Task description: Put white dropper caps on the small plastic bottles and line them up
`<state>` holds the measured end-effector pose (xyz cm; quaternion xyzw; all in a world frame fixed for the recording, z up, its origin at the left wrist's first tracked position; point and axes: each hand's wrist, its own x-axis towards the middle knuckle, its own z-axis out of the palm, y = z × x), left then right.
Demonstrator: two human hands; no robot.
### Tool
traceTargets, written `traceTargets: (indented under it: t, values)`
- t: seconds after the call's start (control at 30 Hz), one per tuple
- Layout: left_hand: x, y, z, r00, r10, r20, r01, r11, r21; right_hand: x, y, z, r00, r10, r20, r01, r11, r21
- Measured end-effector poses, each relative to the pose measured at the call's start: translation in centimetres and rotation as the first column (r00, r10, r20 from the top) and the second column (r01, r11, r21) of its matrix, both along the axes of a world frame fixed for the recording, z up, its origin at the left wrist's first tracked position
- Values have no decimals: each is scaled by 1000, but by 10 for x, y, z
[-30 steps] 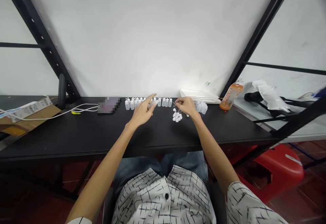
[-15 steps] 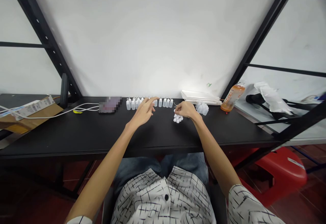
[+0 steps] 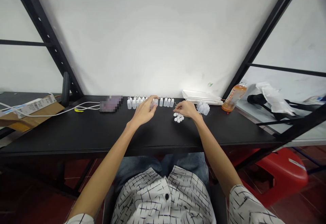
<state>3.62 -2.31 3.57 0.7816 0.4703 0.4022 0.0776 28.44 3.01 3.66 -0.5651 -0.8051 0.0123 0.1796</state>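
My left hand (image 3: 145, 112) curls its fingers and thumb round a small white dropper bottle (image 3: 154, 103) in the row at the back of the desk. More bottles (image 3: 131, 104) of the same kind stand upright to its left, partly behind the hand. Several others (image 3: 167, 102) stand to its right. My right hand (image 3: 187, 109) is closed in a pinch just above a little pile of white caps (image 3: 178, 117). What its fingertips hold, if anything, is too small to tell. Past that hand lies a cluster of translucent white bottles (image 3: 203, 108).
A stack of white plastic bags (image 3: 201, 97) lies against the wall. An orange drink bottle (image 3: 233, 97) leans at the right. Towards the left are a blurred phone (image 3: 111, 104), a white cable (image 3: 86, 106) and a cardboard package (image 3: 33, 112). A red stool (image 3: 282, 173) stands below right.
My left hand's fingers have come down from stretched above the row to curled round a bottle. My right hand stays over the caps, its fingertips slightly shifted. The view has shifted slightly.
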Motion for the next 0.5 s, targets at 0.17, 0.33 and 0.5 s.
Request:
traceTargets:
  t: [0.17,0.33,0.5]
  values:
    - [1,-3,3,999,-24,-27,23,999,-34,-12,-5,-1,999,38,2,-38,998,51]
    - [3,-8,8,998,-44,-33,41,995,-95,-26,-10,-4,989,25,147,-35,997,66]
    - [4,-7,8,998,-55,-16,53,993,-101,-31,-12,-9,977,20,213,-34,998,62]
